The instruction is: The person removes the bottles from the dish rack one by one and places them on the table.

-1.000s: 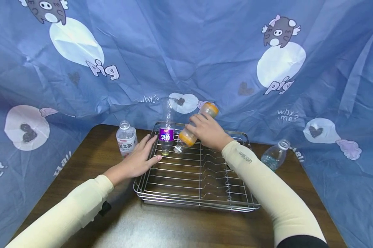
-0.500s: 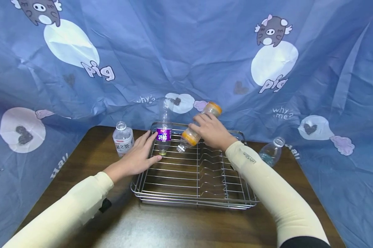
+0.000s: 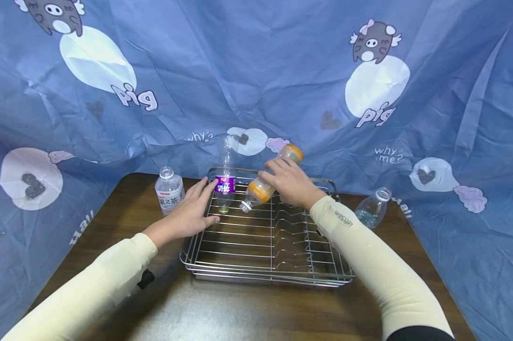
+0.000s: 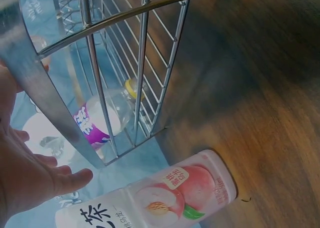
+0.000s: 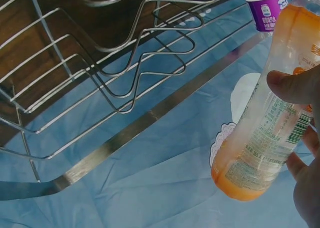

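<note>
Inside the silver wire rack, head view: we find one clear plastic bottle with a purple label, standing cap-down.
Orange-ended clear plastic bottle: tilted neck-down over the rack, we judge not yet placed.
Outside the rack: a clear white-labelled bottle and a clear bluish-bottomed bottle, both unracked.
Left hand, left wrist view: fingers spread beside the rack, grasping nothing; contact we cannot tell.
Right hand, right wrist view: thumb and fingers curled round the orange-ended bottle.

Counter: brown wood grain, light glare noted at near side. Blue curtain hangs behind, visibly creased; printed with grey pigs, hearts, lettering.
</note>
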`<act>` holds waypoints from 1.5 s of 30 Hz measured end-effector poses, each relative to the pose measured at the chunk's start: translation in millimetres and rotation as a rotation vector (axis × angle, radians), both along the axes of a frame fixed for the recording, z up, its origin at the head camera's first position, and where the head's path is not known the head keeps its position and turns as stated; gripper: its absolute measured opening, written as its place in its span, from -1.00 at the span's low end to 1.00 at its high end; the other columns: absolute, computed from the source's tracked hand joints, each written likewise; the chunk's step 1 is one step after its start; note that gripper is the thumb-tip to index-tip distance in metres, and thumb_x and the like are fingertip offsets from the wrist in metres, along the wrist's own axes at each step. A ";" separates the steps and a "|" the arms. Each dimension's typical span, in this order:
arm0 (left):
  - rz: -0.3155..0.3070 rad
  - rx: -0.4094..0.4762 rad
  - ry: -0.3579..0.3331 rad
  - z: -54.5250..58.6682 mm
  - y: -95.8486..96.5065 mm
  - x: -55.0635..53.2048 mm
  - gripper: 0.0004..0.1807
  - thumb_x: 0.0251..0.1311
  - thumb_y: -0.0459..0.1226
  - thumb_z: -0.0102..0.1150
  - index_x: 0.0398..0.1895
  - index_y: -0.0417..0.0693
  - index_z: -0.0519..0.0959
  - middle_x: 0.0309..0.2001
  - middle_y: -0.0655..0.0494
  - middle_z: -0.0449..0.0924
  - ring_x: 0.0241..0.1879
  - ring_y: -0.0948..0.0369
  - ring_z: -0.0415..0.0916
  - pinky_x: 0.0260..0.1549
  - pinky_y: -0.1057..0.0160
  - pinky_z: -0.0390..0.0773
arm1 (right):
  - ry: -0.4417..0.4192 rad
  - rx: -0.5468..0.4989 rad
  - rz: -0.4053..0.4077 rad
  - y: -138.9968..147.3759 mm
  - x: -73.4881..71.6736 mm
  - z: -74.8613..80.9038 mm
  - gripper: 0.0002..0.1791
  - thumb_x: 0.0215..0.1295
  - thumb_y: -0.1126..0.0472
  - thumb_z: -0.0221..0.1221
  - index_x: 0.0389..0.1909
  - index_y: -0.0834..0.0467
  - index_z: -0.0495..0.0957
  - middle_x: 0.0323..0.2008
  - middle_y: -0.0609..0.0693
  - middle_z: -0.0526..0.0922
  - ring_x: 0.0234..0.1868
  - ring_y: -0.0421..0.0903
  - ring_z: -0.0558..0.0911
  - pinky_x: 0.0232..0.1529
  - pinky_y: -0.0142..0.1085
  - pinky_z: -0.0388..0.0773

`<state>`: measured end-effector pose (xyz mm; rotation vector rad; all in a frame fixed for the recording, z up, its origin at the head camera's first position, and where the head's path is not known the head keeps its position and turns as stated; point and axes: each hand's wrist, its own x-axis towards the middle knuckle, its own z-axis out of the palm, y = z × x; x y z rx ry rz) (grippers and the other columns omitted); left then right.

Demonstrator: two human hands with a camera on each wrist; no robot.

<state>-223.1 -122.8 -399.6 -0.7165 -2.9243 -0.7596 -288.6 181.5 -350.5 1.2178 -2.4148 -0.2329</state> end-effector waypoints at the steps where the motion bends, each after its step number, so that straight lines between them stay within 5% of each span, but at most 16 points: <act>1: 0.001 0.000 0.003 0.4 0.7 -0.1 0.12 0.15 -0.11 0.45 0.63 -0.08 -0.08 0.57 -0.36 -0.19 0.51 -0.30 -0.14 0.36 -0.38 0.09 | -0.005 -0.004 -0.002 0.0 0.2 -0.1 -0.21 -0.26 0.47 0.43 0.18 0.10 0.56 0.13 0.12 0.53 0.20 0.12 0.48 0.38 0.04 0.30; 33: 0.007 -0.010 0.008 1.6 7.5 -2.0 0.24 0.00 -0.23 0.57 0.64 0.02 -0.10 0.58 -0.33 -0.21 0.50 -0.32 -0.12 0.26 -0.44 0.21 | -0.113 -0.109 0.013 -2.2 11.7 2.6 -0.22 -0.24 0.46 0.41 0.18 0.10 0.52 0.09 0.11 0.53 0.16 0.10 0.47 0.31 0.04 0.37; 45: -0.003 -0.008 0.001 2.7 11.2 -3.5 0.25 0.02 -0.20 0.56 0.65 0.05 -0.15 0.59 -0.31 -0.23 0.51 -0.30 -0.14 0.26 -0.43 0.21 | -0.114 -0.183 0.054 0.3 13.0 2.1 -0.30 -0.11 0.30 0.53 0.14 0.14 0.49 0.09 0.14 0.53 0.15 0.13 0.49 0.34 0.02 0.35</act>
